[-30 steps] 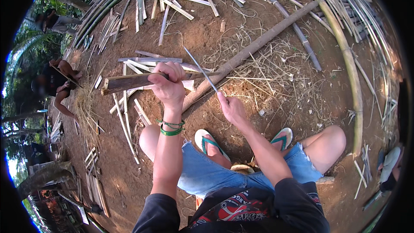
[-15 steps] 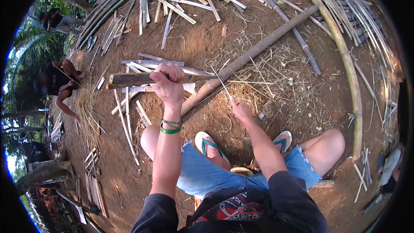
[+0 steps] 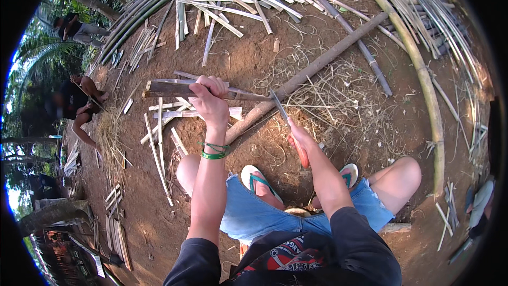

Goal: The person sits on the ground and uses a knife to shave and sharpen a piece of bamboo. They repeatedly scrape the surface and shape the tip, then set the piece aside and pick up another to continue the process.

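Over my feed I see a black T-shirt (image 3: 330,251) with short sleeves (image 3: 365,238) and a red-and-white chest print (image 3: 293,257). I make out blue denim shorts (image 3: 275,222), hems frayed, and 2 white flip-flops (image 3: 246,172) with green straps (image 3: 256,181). The left wrist (image 3: 215,137) shows me 2 green bands (image 3: 213,155), 1 flat, 1 thin.

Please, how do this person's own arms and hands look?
The left hand and right hand are bare. The dark sleeves are short. A green band and a thinner green bracelet circle the left wrist; the right wrist shows none.
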A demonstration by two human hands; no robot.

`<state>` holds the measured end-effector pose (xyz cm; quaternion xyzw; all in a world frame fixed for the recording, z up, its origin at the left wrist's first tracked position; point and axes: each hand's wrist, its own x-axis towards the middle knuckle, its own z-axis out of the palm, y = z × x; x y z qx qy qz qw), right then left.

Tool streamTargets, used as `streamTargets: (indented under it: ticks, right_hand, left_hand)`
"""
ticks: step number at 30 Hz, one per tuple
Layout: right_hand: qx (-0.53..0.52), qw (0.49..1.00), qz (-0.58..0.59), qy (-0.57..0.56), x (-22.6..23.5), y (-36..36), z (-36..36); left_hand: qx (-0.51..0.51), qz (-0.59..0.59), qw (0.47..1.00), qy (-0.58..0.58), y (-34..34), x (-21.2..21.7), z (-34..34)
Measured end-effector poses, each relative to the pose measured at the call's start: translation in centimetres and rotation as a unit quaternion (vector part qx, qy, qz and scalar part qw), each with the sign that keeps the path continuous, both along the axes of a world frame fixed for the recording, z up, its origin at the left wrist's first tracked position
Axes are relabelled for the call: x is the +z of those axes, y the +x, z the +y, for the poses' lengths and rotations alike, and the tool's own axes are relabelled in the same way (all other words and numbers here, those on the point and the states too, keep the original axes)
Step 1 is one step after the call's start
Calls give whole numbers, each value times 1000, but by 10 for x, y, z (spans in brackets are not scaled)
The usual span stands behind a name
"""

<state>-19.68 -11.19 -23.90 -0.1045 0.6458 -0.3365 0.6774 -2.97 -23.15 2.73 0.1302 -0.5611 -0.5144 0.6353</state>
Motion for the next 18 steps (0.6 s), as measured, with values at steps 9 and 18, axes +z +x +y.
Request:
streamTargets:
  ticks: [9, 18]
  right_hand:
    - [-86, 992, 69, -64, 51, 57, 24]
    - [-76, 959, 183, -201, 65, 99, 21]
  left_hand:
    - [16, 53, 998, 34, -16, 10, 0]
    - [92, 29, 995, 35, -38, 15, 14]
